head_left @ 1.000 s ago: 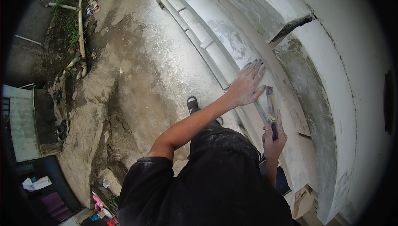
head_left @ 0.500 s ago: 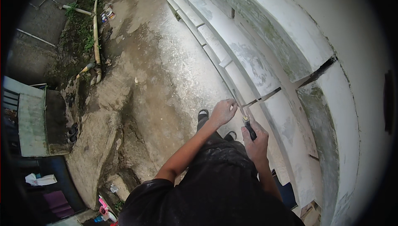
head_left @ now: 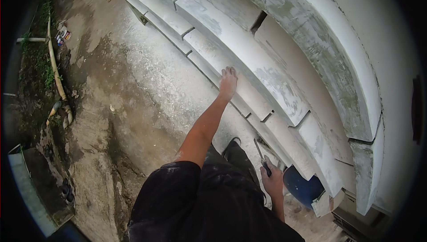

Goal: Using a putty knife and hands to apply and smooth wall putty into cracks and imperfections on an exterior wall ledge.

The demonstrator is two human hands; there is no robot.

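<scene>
My left hand (head_left: pixel 228 84) reaches out to the edge of a long white slab (head_left: pixel 253 93) in the lower row, its fingers bent and close together over the edge. What lies under those fingers is hidden. Closer to my body, my right hand (head_left: pixel 273 180) is wrapped round the black handle (head_left: pixel 266 167) of a hand tool. A long, thin metal blade (head_left: pixel 259 150) points forward and left from that handle; I cannot tell whether it is a file or a chisel. The blade is apart from my left hand.
White slabs rise in stepped, gapped rows beside a curved, stained ledge (head_left: pixel 307 28) on my right. A dark blue rounded container (head_left: pixel 303 186) sits beneath the slab ends. Dusty concrete ground (head_left: pixel 151 82) stretches left, toward a pale pipe (head_left: pixel 55 66) and green plants.
My left hand has moved forward from beside the tool to the slab edge, over the spot where a small white piece jutted. My right hand has drawn back with the tool; the view has shifted.
</scene>
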